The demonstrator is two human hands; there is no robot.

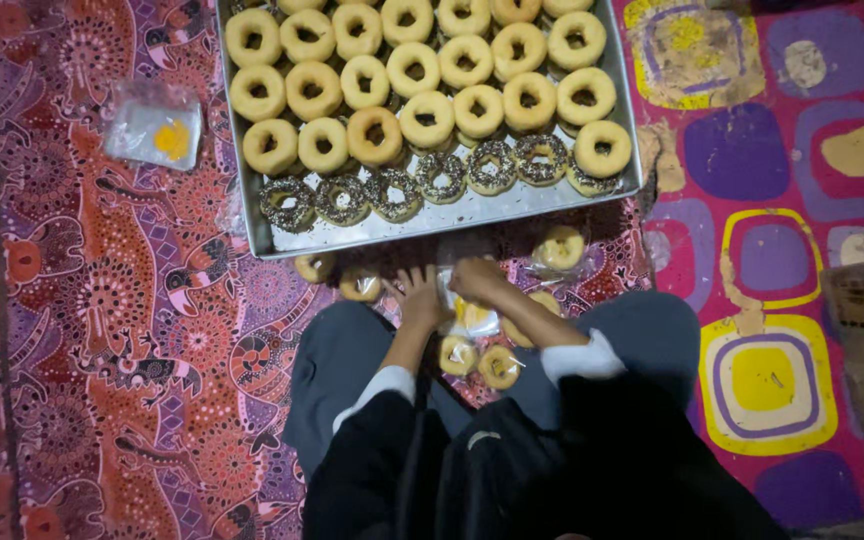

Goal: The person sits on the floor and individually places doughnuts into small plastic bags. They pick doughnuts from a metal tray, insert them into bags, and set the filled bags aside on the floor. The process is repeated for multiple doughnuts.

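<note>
Floor: patterned cloth (102, 300) in purple, red and orange covers the left and middle; a mat (782, 200) with bright rounded squares lies to the right of the tray.
Tray: a metal tray (452, 215) sits on the cloth, filled with rows of plain ring doughnuts (427, 118); the row nearest the person holds doughnuts with dark sprinkles (395, 192).
Left hand: the left hand (420, 295) lies just below the tray's near edge, fingers spread and pressed down on a clear plastic wrapper (474, 318). Its grip is apart, flat on the wrapper and closed around nothing.
Right hand: the right hand (477, 278) is beside the left, also just below the tray, fingers curled down at the top of the same wrapper. Whether the grip is pinched on the plastic cannot be told from this angle.
Wrapper: clear and glossy, with something pale yellow inside; it lies on the cloth between the knees, touching both hands.
Bagged doughnuts: several wrapped ones (499, 366) lie below the tray around the hands; one (561, 247) is just under the tray's right corner.
Small bag: a clear bag with a yellow patch (157, 125) lies left of the tray, well apart from the hands.
Person: seated, grey trousers (337, 370), dark top with white cuffs.
</note>
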